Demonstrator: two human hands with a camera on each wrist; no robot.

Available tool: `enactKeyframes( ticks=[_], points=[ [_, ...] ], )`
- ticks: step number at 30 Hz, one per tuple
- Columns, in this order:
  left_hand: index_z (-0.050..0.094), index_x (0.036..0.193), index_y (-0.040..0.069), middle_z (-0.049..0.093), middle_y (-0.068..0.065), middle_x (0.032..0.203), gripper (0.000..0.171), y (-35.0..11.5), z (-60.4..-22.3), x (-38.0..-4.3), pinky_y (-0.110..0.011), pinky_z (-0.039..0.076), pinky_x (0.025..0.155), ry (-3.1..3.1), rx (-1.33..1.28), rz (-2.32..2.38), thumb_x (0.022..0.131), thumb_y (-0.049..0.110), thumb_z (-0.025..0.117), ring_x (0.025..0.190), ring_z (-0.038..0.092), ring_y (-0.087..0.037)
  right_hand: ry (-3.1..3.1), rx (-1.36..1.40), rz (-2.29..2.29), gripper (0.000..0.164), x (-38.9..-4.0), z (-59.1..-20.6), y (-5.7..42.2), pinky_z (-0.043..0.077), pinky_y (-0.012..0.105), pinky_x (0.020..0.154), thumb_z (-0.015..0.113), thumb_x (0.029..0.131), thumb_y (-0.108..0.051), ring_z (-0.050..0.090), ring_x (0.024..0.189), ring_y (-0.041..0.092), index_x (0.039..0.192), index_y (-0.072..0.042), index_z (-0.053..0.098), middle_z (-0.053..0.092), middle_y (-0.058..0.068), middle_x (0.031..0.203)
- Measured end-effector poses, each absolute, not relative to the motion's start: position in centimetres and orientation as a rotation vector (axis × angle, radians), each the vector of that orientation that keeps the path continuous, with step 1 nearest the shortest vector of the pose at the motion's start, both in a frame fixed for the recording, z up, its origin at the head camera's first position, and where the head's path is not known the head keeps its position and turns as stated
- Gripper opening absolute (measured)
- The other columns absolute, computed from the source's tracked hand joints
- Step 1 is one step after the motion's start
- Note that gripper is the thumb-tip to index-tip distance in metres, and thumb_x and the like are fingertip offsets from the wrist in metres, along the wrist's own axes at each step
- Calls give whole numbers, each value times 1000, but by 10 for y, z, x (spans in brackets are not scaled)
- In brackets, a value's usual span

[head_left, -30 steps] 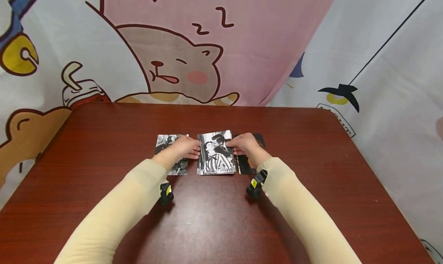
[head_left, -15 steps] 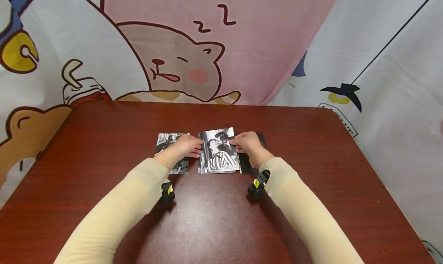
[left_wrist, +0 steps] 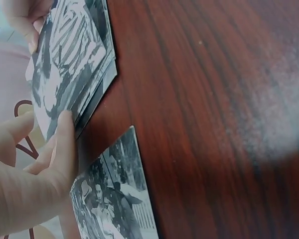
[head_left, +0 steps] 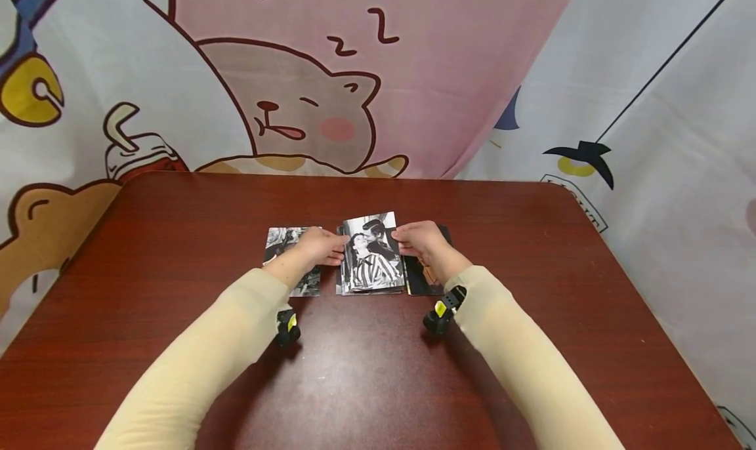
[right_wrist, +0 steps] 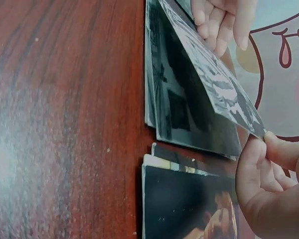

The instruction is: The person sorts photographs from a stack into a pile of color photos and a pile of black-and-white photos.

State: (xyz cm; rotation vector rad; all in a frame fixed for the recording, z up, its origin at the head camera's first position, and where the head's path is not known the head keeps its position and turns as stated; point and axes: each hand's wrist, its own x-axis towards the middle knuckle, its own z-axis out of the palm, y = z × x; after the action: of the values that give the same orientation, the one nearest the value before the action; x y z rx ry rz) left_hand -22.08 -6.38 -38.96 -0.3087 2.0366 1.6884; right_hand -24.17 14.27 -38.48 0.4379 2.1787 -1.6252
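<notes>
Desk (head_left: 531, 233): red-brown woodgrain, rounded far corners. Behind desk: pink-and-white printed cloth (head_left: 461, 63). Above desk's far edge: sleeping cartoon animal (head_left: 289, 115), "z" marks (head_left: 380, 27). Beyond desk's left edge: brown cartoon figure (head_left: 65, 214), yellow bell (head_left: 20, 96) higher. Above desk's far right corner: black hat (head_left: 587, 151).

the top photo (head_left: 372, 256) has risen farther off its stack (right_wrist: 182, 104); more stack shows beneath.

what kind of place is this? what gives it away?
Probably an indoor recording corner; home or studio, can't tell. Cues: a wood-grain table with photo prints on it, a wrinkled cartoon-printed cloth as a backdrop, and a small black device at the right wrist.
</notes>
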Motion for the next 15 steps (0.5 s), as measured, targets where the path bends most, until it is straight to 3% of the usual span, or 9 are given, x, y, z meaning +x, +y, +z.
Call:
enactKeyframes(
  ticks=[4, 7, 12, 15],
  points=[
    [49, 125, -11, 58, -9, 90, 44, -64, -391, -221, -22, 59, 68, 2044, -346, 1725, 91, 15, 60, 65, 56, -8, 2141, 414, -1658, 36, -241, -383, 142, 52, 12, 50, 60, 89, -4, 53, 54, 2, 123, 9, 54, 55, -4, 66],
    [50, 124, -10, 53, -1, 82, 42, -65, -393, -222, -19, 58, 66, 2030, -339, 1742, 91, 14, 60, 65, 54, -8, 2127, 403, -1676, 35, -240, -381, 141, 52, 12, 50, 59, 90, -4, 53, 53, 3, 123, 8, 54, 55, -4, 65],
    [50, 126, -7, 51, 0, 83, 42, -66, -392, -223, -14, 54, 60, 2062, -360, 1734, 92, 16, 59, 65, 51, -7, 2129, 386, -1707, 34, -238, -380, 137, 52, 13, 52, 55, 91, -1, 53, 56, 5, 124, 8, 54, 54, -2, 67],
    [51, 128, -5, 53, -3, 90, 43, -67, -390, -223, -15, 55, 63, 2097, -389, 1721, 92, 17, 59, 69, 51, -7, 2150, 362, -1672, 37, -237, -380, 134, 52, 14, 55, 58, 91, -4, 53, 61, 6, 126, 6, 53, 55, 0, 77]
  ],
)
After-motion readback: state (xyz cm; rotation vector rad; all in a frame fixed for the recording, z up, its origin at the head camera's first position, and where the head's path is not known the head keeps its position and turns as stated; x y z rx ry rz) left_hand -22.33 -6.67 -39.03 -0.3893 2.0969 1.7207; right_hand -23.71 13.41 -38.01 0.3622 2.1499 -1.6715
